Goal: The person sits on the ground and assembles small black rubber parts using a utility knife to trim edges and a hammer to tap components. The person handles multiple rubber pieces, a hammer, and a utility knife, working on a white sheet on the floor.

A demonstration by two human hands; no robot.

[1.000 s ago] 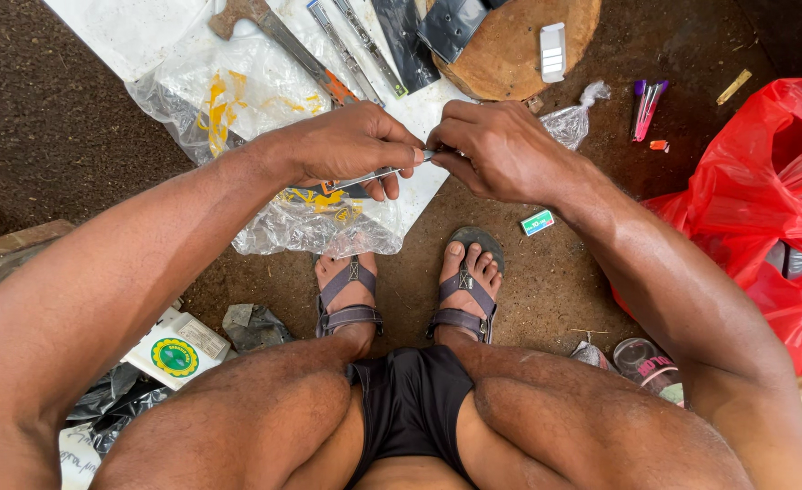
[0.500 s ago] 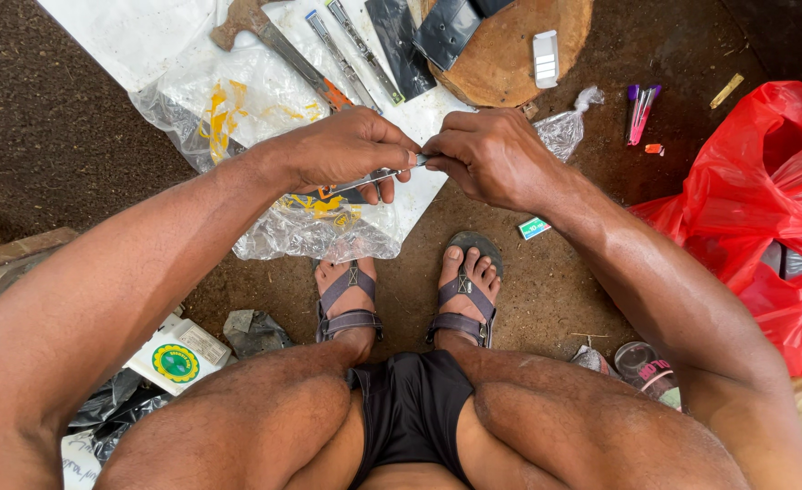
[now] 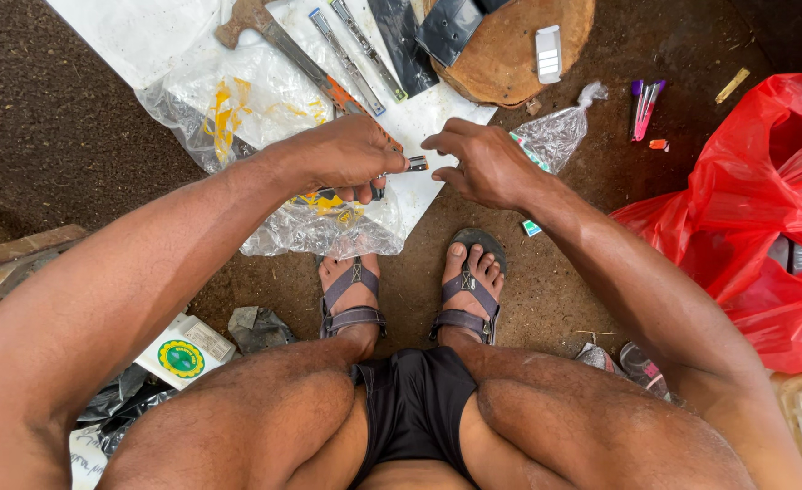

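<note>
**Small metal piece pinched in the left hand, right hand open beside it**

Small metal piece (image 3: pixel 416 163), short and dark with a bright end, juts out from the fingertips of the left hand (image 3: pixel 346 154), held above the ground between the two hands. The left hand's grip is closed on it, thumb and fingers folded round its hidden end. The right hand (image 3: pixel 482 163) sits just beside the free tip, its grip open: fingers curled and spread, holding nothing, a small gap between fingertips and the piece.

Directly under the hands lies a crumpled clear plastic bag (image 3: pixel 319 231) with yellow print, resting on a white sheet (image 3: pixel 137 36) spread on the dirt floor (image 3: pixel 47 127). On the sheet, farther from the person, several long flat metal strips (image 3: pixel 351 59) lie side by side, next to a tool with a wooden handle (image 3: pixel 251 18). A round wooden board (image 3: pixel 519 54) sits beyond the right hand, with a small white block (image 3: pixel 548 53) on it and dark flat pieces across its edge. A small knotted clear bag (image 3: pixel 560 132) lies near the right wrist, and pink and purple pens (image 3: pixel 644 107) lie farther right. A red plastic bag (image 3: pixel 755 218) fills the right side. Below the hands, both feet wear strapped sandals (image 3: pixel 410 290).
</note>
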